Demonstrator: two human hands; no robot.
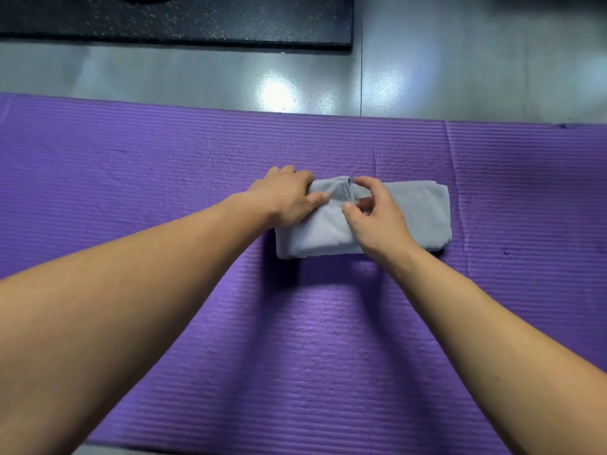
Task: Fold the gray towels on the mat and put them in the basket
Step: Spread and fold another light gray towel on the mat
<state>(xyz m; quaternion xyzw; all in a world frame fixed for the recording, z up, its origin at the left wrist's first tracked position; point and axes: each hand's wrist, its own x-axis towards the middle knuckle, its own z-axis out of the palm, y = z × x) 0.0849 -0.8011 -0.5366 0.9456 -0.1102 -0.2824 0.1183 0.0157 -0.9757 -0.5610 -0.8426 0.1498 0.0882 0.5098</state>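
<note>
A: Fingers?
B: Left hand (pixel 289 198) grips the towel (pixel 417 218) by its folded-over left flap, thumb on top. Right hand (pixel 377 218) pinches the flap's edge, forefinger and thumb curled.
A: Towel where?
B: Part-folded, flat on the purple mat (pixel 164 175) — toward its far edge.

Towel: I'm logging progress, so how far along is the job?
Done: the towel already lies folded into a layered rectangle on the mat. In hand: the left hand holds its left end while the right hand pinches an edge at the middle. Left: finishing the fold and the basket, not in view.
</note>
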